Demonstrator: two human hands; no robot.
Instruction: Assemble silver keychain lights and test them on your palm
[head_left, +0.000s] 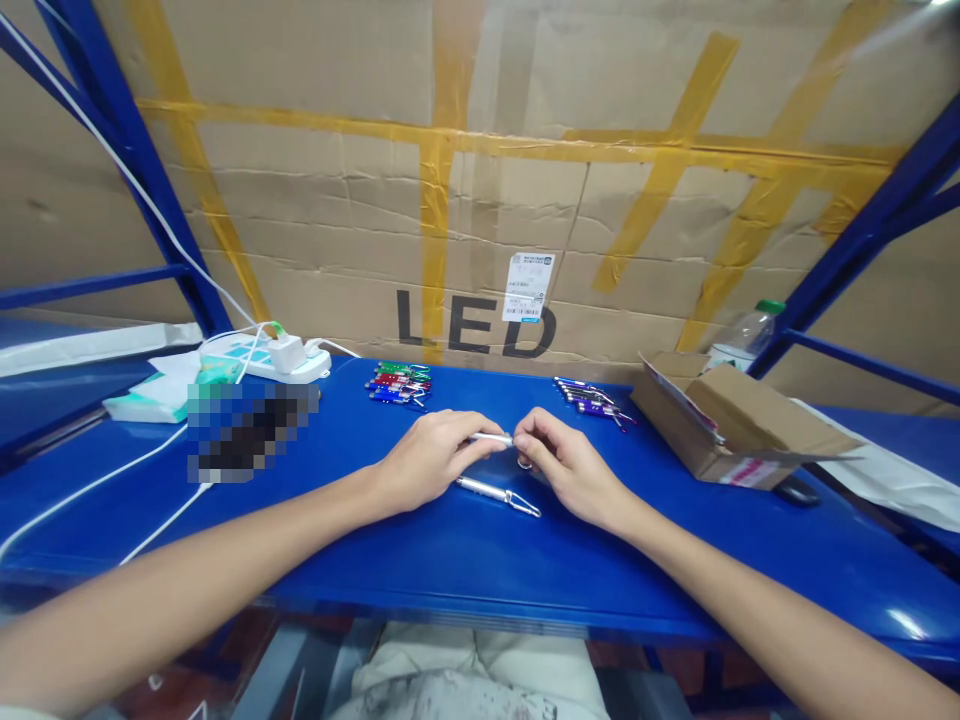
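Note:
Between my two hands is a slim silver pen (491, 438), held just above the blue table. My left hand (431, 458) grips its left part with thumb and fingers. The fingertips of my right hand (566, 462) pinch its right end, where a small ring-like silver part shows beneath them. Another silver pen (491, 490) with a carabiner-style clip lies on the table just below my hands. Farther back are a group of green, red and blue pens (397, 384) and, to the right, a group of dark blue and purple pens (592, 400).
An opened cardboard box (697, 430) stands at the right, with a plastic bottle (754, 335) behind it and a dark object (796, 490) beside it. A white power strip (300, 370) with cables and a tissue pack (150, 400) are at the left. Taped cardboard (337, 240) backs the blue table (420, 570).

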